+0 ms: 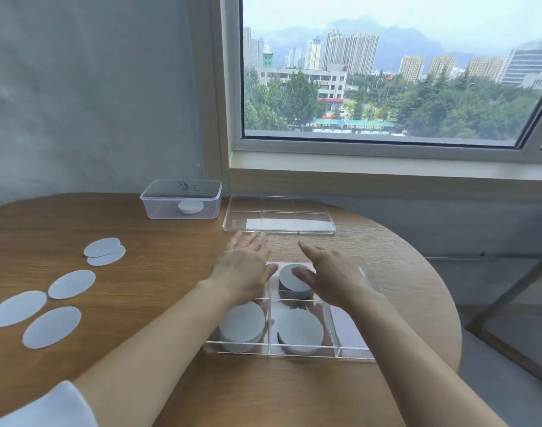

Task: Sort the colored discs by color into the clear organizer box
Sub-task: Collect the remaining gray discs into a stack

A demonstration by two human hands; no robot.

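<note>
Left hand (245, 269) and right hand (332, 274), flat and empty, over organizer box (351, 334); best steady its far corners, sparing disc stacks (300, 331)

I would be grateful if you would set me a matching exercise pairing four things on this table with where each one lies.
Things
1. small clear tub
2. flat clear lid
3. loose pale discs
4. organizer box

Places
A. spread on bare wood at the left of the table
B. beneath the left hand and right hand, holding disc stacks
C. lying flat just right of the tub, below the window
D. at the far side by the wall, one white disc inside

Pairs: 1-D, 2-C, 3-A, 4-B
</note>
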